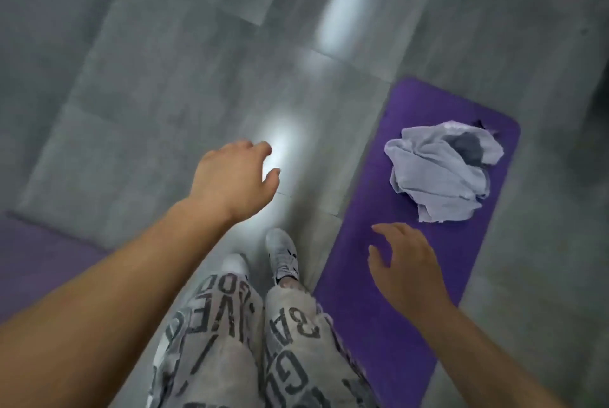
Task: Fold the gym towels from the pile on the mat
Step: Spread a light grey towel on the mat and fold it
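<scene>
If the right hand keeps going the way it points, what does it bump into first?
Probably the bare purple mat, left of the towels. The right hand hangs open above it, fingers aimed forward and left, so they seem to miss the pile. Depth is hard to judge.

Soft, matt cloth in the pale grey towels [438,173], limp and crumpled, faintly fuzzy. Matt, foam-like purple mat [379,325] with a fine grain. Smooth, glossy grey tile on the floor [164,94], streaked with bright glare. Matt printed cloth in the trousers [217,361], frayed at one hem. Dull grey knit-looking fabric on the shoe [282,254], too blurred for more.
</scene>
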The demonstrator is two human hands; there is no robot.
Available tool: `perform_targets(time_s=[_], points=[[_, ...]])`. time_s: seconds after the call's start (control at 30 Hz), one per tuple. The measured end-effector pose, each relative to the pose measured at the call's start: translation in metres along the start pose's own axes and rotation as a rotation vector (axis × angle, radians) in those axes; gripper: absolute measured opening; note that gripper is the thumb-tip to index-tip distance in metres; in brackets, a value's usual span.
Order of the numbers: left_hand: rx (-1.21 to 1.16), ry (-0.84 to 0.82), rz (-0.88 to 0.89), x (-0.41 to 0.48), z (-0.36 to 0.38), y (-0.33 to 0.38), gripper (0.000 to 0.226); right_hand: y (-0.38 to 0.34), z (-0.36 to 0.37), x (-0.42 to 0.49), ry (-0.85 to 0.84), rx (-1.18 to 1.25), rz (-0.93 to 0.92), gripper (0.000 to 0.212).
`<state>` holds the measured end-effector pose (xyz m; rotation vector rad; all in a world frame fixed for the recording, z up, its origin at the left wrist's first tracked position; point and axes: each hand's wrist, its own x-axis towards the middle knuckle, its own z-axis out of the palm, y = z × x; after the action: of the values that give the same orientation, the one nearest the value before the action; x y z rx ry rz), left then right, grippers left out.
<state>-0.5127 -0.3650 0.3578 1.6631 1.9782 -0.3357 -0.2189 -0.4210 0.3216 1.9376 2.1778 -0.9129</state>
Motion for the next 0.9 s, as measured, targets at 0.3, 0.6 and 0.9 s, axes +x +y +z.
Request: perform_targets(time_s=[0.3, 0.6, 0.9], points=[[0.288, -0.168, 0.554, 0.174, 0.042, 0.123, 0.045, 0.062, 0.053, 0.026, 0.27, 0.214, 0.545, 0.04], [0.537, -0.196, 0.788, 0.264, 0.118, 0.239, 0.042, 0.121, 0.119, 0.085, 0.338, 0.395, 0.755, 0.041], [0.702, -0.256, 0.965, 0.333, 0.175, 0.346, 0.044, 0.194, 0.122, 0.139, 0.382, 0.559, 0.947, 0.043]])
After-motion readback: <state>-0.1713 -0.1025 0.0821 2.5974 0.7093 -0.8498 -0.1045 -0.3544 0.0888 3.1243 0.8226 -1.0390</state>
